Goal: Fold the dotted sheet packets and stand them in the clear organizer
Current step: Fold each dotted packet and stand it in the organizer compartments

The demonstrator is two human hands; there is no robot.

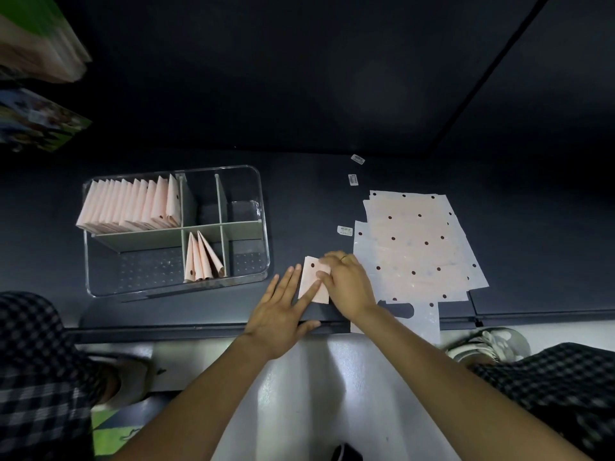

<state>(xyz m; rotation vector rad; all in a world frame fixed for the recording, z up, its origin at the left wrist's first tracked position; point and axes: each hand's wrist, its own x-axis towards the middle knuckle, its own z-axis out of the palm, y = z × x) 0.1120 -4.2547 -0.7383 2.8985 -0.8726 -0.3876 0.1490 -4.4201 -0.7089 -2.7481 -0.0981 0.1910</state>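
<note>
Both hands are on a folded pink packet [314, 279] lying on the dark table [299, 201] near its front edge. In the head view, the left hand [283, 314] lies flat with its fingers straight and spread, the index finger pressing across the packet's near left part and the thumb along the table edge. The right hand [347, 282], a ring on one finger, rests over the packet's right side with its fingers bent down onto the paper; whether it pinches the fold or only presses it is not clear.

Just right of the hands lies a loose pile of flat pink dotted sheets [419, 247], fanned over one another, with one clear sheet hanging over the near edge. Three small white labels [345, 230] lie on the table at the far left of that pile.

To the left stands the clear organizer [176, 227], split by grey dividers. Its far left compartment holds a tight row of folded packets [133, 204] standing upright. The near middle compartment holds three more folded packets [203, 259], leaning. The other compartments show only their bottoms.
</note>
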